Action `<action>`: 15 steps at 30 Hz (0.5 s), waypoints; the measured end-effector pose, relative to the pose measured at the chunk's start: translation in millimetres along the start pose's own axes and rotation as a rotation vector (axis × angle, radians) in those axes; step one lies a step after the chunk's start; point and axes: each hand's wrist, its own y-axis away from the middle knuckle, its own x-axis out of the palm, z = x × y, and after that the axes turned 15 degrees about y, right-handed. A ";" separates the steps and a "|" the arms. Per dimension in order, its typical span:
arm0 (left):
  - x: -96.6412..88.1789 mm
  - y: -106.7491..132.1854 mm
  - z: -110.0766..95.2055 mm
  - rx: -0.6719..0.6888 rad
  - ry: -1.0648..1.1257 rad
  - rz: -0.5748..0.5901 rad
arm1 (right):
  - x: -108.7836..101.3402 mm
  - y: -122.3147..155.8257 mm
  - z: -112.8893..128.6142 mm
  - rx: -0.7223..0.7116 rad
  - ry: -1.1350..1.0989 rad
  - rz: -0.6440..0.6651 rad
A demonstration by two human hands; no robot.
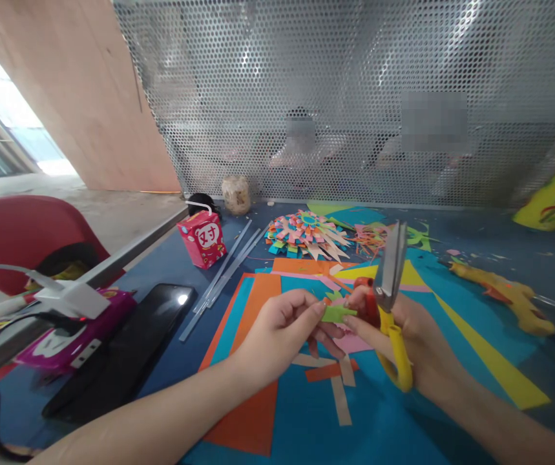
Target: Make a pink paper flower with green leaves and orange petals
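Note:
My left hand [284, 326] pinches a small cut piece of light green paper [338, 314] between thumb and fingers. Opposite it, my right hand [415, 329] has scissors [390, 274] hooked in it, with one yellow and one red handle and the blades pointing up, away from the paper. The right fingertips also touch the green piece's edge. Beneath both hands lie sheets of blue paper [316, 433] and orange paper [255, 413]. Short pale strips [341, 402] and an orange strip [323, 372] rest just below the fingers.
Fringed paper flowers [306, 234] sit at the back near a perforated metal screen [267, 77]. To the right lies a yellow glue gun [504, 294]; on the left are clear glue sticks [229, 274], a red drink carton [203, 240], a phone [126, 349] and a purple power strip [73, 339].

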 end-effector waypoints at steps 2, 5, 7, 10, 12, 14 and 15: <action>-1.1 -0.9 0.5 0.004 0.002 -0.007 | -0.2 0.7 0.0 0.024 -0.025 0.013; -3.1 -2.5 1.3 0.052 0.003 -0.037 | 2.3 1.7 -3.7 0.023 -0.027 0.017; -4.3 -3.0 1.5 0.119 0.002 -0.072 | 5.0 2.6 -7.8 0.010 -0.014 0.025; -4.8 -2.7 0.8 0.173 -0.002 -0.106 | 7.4 3.9 -13.4 -0.059 0.031 0.017; -4.1 -2.0 0.0 0.163 -0.001 -0.116 | 7.1 4.1 -15.0 -0.068 0.044 0.003; -3.0 -1.5 -0.9 0.148 0.013 -0.125 | 5.8 3.6 -14.7 -0.015 0.050 -0.010; -2.5 -1.4 -1.2 0.140 0.022 -0.128 | 5.1 3.0 -14.0 0.018 0.053 -0.014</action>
